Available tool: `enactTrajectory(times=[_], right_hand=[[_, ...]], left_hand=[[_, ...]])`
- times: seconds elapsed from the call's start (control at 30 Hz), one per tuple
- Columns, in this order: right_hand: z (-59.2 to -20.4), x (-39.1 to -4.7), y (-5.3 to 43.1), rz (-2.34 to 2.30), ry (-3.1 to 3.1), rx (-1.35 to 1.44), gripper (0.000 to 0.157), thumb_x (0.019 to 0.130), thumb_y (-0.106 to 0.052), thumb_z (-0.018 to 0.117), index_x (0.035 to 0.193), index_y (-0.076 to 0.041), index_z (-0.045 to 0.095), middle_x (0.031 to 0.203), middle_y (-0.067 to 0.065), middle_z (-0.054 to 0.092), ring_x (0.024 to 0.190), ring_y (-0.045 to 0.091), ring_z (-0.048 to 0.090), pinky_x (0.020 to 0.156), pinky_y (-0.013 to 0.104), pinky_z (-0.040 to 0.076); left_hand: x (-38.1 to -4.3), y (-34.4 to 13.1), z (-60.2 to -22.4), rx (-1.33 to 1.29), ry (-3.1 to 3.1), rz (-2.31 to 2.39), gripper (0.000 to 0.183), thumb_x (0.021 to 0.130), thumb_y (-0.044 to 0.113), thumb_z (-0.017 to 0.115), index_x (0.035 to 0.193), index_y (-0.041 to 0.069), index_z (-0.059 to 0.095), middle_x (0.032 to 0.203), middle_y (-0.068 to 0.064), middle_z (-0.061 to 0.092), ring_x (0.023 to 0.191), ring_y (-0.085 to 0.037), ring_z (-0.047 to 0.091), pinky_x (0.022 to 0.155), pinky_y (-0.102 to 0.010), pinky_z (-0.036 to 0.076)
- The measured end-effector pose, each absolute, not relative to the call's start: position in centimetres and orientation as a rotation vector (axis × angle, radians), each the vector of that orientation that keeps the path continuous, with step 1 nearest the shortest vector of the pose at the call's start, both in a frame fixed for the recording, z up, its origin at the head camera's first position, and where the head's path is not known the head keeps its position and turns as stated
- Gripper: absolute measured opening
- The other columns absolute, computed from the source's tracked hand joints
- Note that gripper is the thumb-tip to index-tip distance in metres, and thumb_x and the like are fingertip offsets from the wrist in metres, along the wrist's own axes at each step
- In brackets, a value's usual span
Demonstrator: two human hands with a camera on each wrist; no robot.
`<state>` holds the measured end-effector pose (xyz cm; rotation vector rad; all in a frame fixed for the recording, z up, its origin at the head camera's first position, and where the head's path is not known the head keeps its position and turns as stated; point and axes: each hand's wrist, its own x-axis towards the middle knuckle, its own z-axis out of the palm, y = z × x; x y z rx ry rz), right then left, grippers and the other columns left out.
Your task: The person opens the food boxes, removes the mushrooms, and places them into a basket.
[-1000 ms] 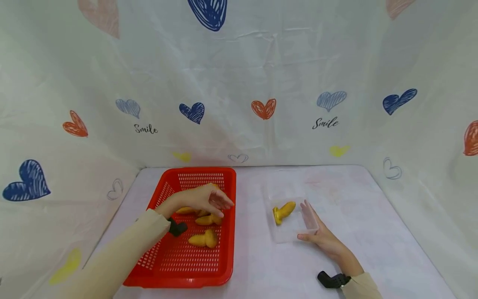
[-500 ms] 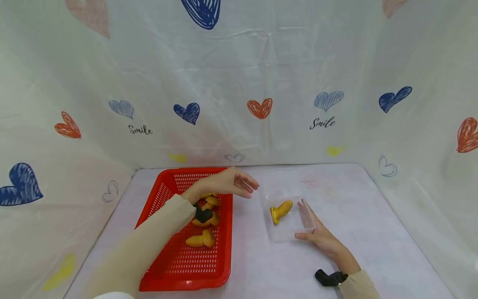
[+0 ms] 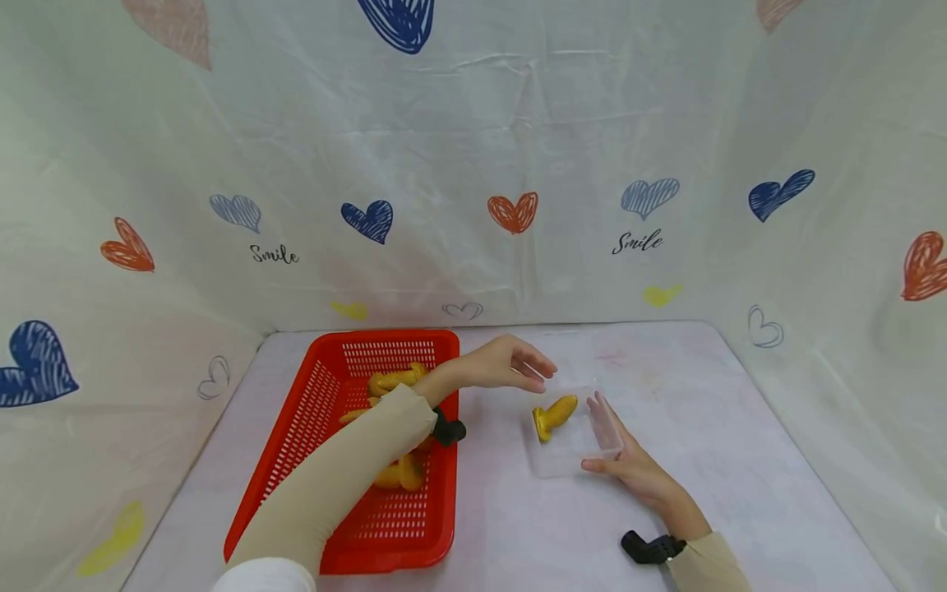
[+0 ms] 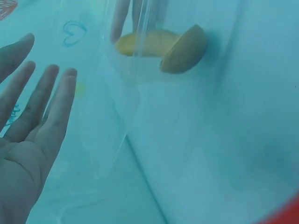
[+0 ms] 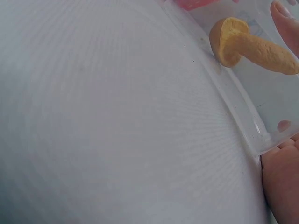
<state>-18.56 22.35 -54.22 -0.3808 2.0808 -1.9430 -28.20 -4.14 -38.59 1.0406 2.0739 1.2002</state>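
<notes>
A yellow-brown mushroom [image 3: 553, 418] lies in a clear plastic box [image 3: 551, 469] on the white table. My right hand [image 3: 644, 469] holds the box at its right end, thumb at the front and fingers toward the back. Over the red basket's right side reaches my left arm, and the left hand [image 3: 514, 363] hovers behind and left of the box. Its fingers are extended and hold nothing in the left wrist view. What looks like the box's raised clear lid [image 4: 119, 126] shows faintly there. In the right wrist view the mushroom [image 5: 257, 49] shows cap and stem.
A red perforated basket [image 3: 441, 526] stands at the left with several more mushrooms [image 3: 399, 475] inside, partly hidden by my left sleeve. A white curtain [image 3: 444, 148] with printed hearts hangs behind the table [image 3: 533, 534].
My left hand has moved right, out from above the basket to near the back of the box. The right hand stays on the box, and the mushroom in it has not moved.
</notes>
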Motion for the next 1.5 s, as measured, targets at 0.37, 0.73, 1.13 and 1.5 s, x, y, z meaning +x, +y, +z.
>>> enactTrajectory(times=[0.37, 0.73, 1.13, 1.5], right_hand=[[-54.5, -18.6, 22.6, -1.959, 2.077, -0.434, 0.102, 0.081, 0.002, 0.067, 0.146, -0.04, 0.0, 0.154, 0.002, -0.001, 0.138, 0.029, -0.008, 0.104, 0.058, -0.004], [-54.3, -18.4, 22.2, -1.972, 2.068, -0.381, 0.102, 0.08, 0.001, 0.068, 0.146, -0.04, 0.002, 0.154, 0.001, 0.0, 0.139, 0.027, -0.007, 0.104, 0.059, -0.006], [-54.3, -18.5, 22.5, -1.973, 2.052, -0.444, 0.103, 0.08, 0.005, 0.066, 0.146, -0.04, 0.0, 0.154, -0.001, -0.001, 0.139, 0.021, -0.005, 0.107, 0.045, -0.001], [-54.3, -18.5, 22.8, -2.004, 2.001, -0.565, 0.103, 0.079, 0.008, 0.065, 0.147, -0.033, -0.001, 0.154, 0.004, -0.004, 0.138, 0.023, -0.01, 0.1, 0.006, 0.015]], left_hand=[[-27.4, -1.7, -41.2, 0.992, 2.126, 1.11, 0.034, 0.082, 0.012, 0.069, 0.114, 0.002, 0.063, 0.109, -0.009, 0.066, 0.089, -0.005, 0.063, 0.076, -0.019, 0.051], [-26.7, -0.5, -43.0, 0.962, 2.226, 1.046, 0.036, 0.08, 0.014, 0.072, 0.113, 0.002, 0.065, 0.106, -0.005, 0.067, 0.088, -0.004, 0.063, 0.073, -0.017, 0.051], [-26.2, 1.1, -43.8, 1.156, 2.3, 0.907, 0.038, 0.081, 0.009, 0.07, 0.118, 0.001, 0.062, 0.114, -0.006, 0.064, 0.104, -0.015, 0.058, 0.083, -0.016, 0.046], [-25.5, 3.0, -45.0, 1.323, 2.407, 0.733, 0.04, 0.081, 0.008, 0.071, 0.118, 0.001, 0.061, 0.114, -0.006, 0.063, 0.094, -0.01, 0.056, 0.083, -0.012, 0.041]])
